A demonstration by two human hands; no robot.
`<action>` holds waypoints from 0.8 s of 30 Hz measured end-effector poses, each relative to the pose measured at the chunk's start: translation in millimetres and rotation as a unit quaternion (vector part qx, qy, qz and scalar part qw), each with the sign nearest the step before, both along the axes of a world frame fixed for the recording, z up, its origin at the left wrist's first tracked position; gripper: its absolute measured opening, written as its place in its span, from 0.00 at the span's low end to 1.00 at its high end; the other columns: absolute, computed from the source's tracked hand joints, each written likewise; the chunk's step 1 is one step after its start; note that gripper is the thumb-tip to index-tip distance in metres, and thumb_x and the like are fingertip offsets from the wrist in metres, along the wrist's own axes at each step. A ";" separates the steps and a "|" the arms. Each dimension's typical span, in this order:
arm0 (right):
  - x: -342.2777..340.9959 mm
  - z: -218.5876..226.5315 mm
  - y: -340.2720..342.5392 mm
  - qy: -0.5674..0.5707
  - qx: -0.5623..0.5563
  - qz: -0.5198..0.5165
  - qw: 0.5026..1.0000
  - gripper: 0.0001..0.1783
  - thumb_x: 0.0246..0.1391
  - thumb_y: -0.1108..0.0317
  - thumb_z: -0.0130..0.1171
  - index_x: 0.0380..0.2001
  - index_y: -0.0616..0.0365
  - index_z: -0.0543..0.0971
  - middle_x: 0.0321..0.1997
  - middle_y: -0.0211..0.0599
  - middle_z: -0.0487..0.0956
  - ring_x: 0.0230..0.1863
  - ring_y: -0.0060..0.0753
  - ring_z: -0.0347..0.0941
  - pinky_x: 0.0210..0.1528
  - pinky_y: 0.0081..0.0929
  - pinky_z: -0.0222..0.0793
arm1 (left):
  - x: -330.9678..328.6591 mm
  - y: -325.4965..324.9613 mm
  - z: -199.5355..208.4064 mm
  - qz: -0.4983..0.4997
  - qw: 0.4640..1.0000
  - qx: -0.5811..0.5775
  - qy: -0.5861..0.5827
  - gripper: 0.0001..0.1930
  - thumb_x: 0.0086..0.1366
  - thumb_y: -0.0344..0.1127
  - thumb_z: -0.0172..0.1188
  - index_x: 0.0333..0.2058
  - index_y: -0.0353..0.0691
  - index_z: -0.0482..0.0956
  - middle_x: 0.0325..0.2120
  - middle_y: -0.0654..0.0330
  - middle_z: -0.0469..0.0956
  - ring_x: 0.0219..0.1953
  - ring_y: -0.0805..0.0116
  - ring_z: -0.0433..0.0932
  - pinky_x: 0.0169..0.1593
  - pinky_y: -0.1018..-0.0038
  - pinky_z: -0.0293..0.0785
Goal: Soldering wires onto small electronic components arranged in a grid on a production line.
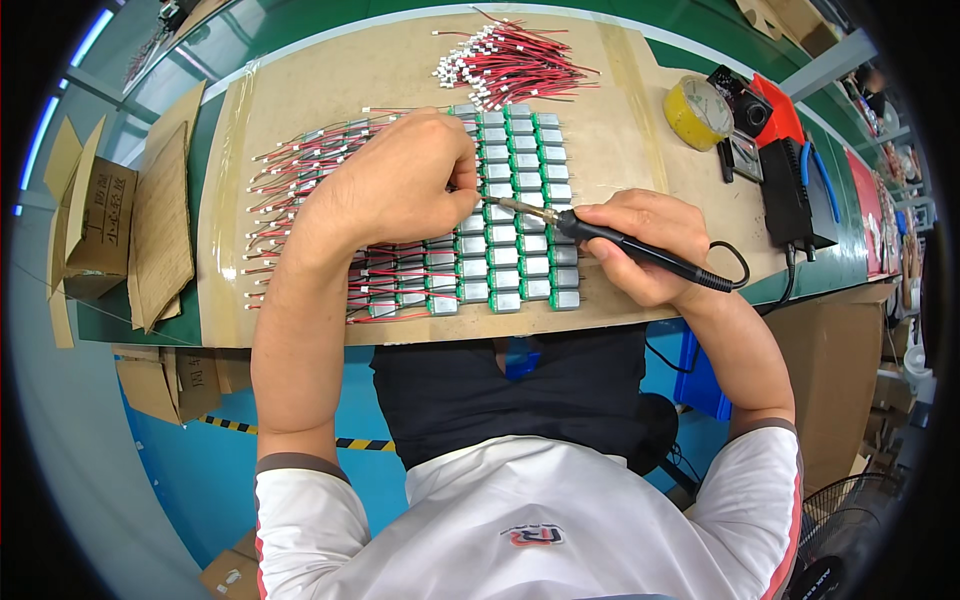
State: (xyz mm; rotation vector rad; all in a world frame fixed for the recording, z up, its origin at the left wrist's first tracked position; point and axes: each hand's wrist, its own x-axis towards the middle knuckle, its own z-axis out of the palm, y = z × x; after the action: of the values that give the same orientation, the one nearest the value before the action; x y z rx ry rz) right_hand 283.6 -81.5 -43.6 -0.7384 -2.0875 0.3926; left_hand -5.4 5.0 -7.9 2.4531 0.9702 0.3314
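My right hand (650,240) grips a black soldering iron (640,257) like a pen, its metal tip pointing left. The tip reaches the fingertips of my left hand (415,180), which are pinched together over the rows. What they pinch is hidden behind the fingers. Under both hands lie rows of small silver-grey battery cells (504,258) with green strips at their ends. Many cells on the left carry red and black wires (285,200) with white plugs. The columns on the right show no red wires.
A pile of red and black leads (515,65) lies at the far side of the cardboard-covered table (330,60). To the right are a yellow tape roll (698,112), a black power unit (790,195) and blue-handled pliers (820,180). An open carton (100,220) stands left.
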 end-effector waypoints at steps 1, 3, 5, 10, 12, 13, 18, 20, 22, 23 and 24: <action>0.2 -0.7 0.0 0.002 0.001 0.000 1.000 0.16 0.50 0.78 0.70 0.44 0.69 0.87 0.31 0.47 0.86 0.31 0.42 0.86 0.33 0.30 0.80 | 0.5 -0.3 0.3 0.000 1.000 0.000 0.000 0.06 0.53 0.28 0.69 0.26 0.32 0.81 0.28 0.50 0.82 0.41 0.49 0.79 0.48 0.60 0.77; 0.3 -0.1 -0.1 0.000 0.000 -0.001 1.000 0.16 0.50 0.78 0.70 0.44 0.69 0.87 0.31 0.47 0.86 0.31 0.42 0.86 0.33 0.30 0.80 | 1.5 -1.0 1.5 0.006 1.000 -0.005 0.005 0.06 0.53 0.27 0.69 0.26 0.32 0.81 0.28 0.50 0.82 0.41 0.50 0.79 0.48 0.60 0.77; 0.5 -0.3 -0.8 -0.002 -0.002 -0.002 1.000 0.16 0.50 0.78 0.70 0.44 0.69 0.87 0.31 0.47 0.86 0.31 0.42 0.86 0.33 0.30 0.80 | 1.1 -1.2 1.3 0.005 1.000 -0.005 0.003 0.06 0.53 0.27 0.69 0.26 0.32 0.81 0.28 0.50 0.82 0.41 0.50 0.79 0.48 0.60 0.77; 0.9 -1.5 -1.8 0.012 -0.003 -0.001 1.000 0.16 0.51 0.78 0.70 0.45 0.69 0.87 0.31 0.47 0.86 0.31 0.42 0.86 0.34 0.31 0.80 | 0.2 -0.8 0.7 0.001 1.000 -0.008 0.001 0.06 0.53 0.27 0.69 0.26 0.32 0.81 0.28 0.50 0.82 0.41 0.50 0.79 0.48 0.60 0.77; 1.0 -1.6 -1.8 0.012 -0.003 -0.001 1.000 0.17 0.51 0.78 0.70 0.45 0.69 0.87 0.31 0.48 0.86 0.31 0.42 0.86 0.34 0.31 0.80 | 0.0 -0.6 0.5 0.000 1.000 -0.011 0.002 0.06 0.53 0.27 0.68 0.26 0.32 0.81 0.29 0.50 0.82 0.41 0.50 0.79 0.48 0.60 0.77; 1.0 -1.5 -1.8 0.012 -0.002 -0.002 1.000 0.17 0.51 0.78 0.70 0.46 0.69 0.87 0.32 0.48 0.86 0.32 0.42 0.86 0.34 0.31 0.80 | -0.2 -0.6 0.5 0.000 1.000 -0.011 0.002 0.06 0.53 0.27 0.68 0.26 0.32 0.81 0.29 0.50 0.82 0.41 0.50 0.79 0.48 0.60 0.77; 0.6 -1.3 -1.8 0.017 -0.003 -0.008 1.000 0.17 0.51 0.78 0.70 0.46 0.70 0.87 0.32 0.48 0.86 0.32 0.43 0.86 0.34 0.31 0.80 | -0.9 -0.8 0.0 -0.002 1.000 0.002 -0.006 0.06 0.52 0.27 0.69 0.25 0.32 0.80 0.29 0.50 0.82 0.41 0.49 0.79 0.48 0.59 0.77; 1.8 -0.9 -1.0 0.021 0.002 -0.014 1.000 0.17 0.51 0.79 0.70 0.46 0.70 0.87 0.32 0.48 0.87 0.31 0.43 0.86 0.34 0.32 0.80 | 0.0 0.7 -2.5 -0.009 1.000 0.004 -0.014 0.05 0.52 0.27 0.68 0.25 0.32 0.80 0.29 0.50 0.82 0.41 0.49 0.79 0.48 0.59 0.77; 2.4 -0.6 -0.1 0.023 0.032 -0.055 0.998 0.17 0.52 0.79 0.70 0.47 0.71 0.86 0.33 0.49 0.87 0.31 0.44 0.85 0.34 0.32 0.80 | -0.1 1.8 -5.3 -0.013 1.000 0.007 -0.021 0.05 0.52 0.26 0.68 0.25 0.32 0.80 0.29 0.50 0.82 0.40 0.49 0.79 0.48 0.59 0.77; 2.1 2.6 0.2 0.013 0.047 -0.079 0.996 0.17 0.54 0.79 0.70 0.48 0.71 0.86 0.34 0.49 0.87 0.32 0.43 0.85 0.34 0.32 0.80 | -0.4 2.0 -6.5 -0.019 0.999 0.014 -0.027 0.05 0.52 0.26 0.68 0.25 0.33 0.80 0.29 0.50 0.82 0.40 0.50 0.80 0.48 0.59 0.77; 2.6 5.8 0.3 0.003 0.063 -0.103 0.993 0.17 0.55 0.79 0.70 0.49 0.71 0.85 0.35 0.50 0.87 0.32 0.43 0.85 0.35 0.32 0.79 | -0.6 2.2 -7.5 -0.024 0.999 0.022 -0.033 0.05 0.52 0.26 0.68 0.25 0.33 0.80 0.29 0.50 0.81 0.40 0.50 0.80 0.48 0.59 0.77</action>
State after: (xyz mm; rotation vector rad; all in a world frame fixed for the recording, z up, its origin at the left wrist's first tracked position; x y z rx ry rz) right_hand 286.2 -81.2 -37.8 -0.8664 -1.9874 0.1474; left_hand -6.1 7.2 -15.5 2.4839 0.8844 0.4181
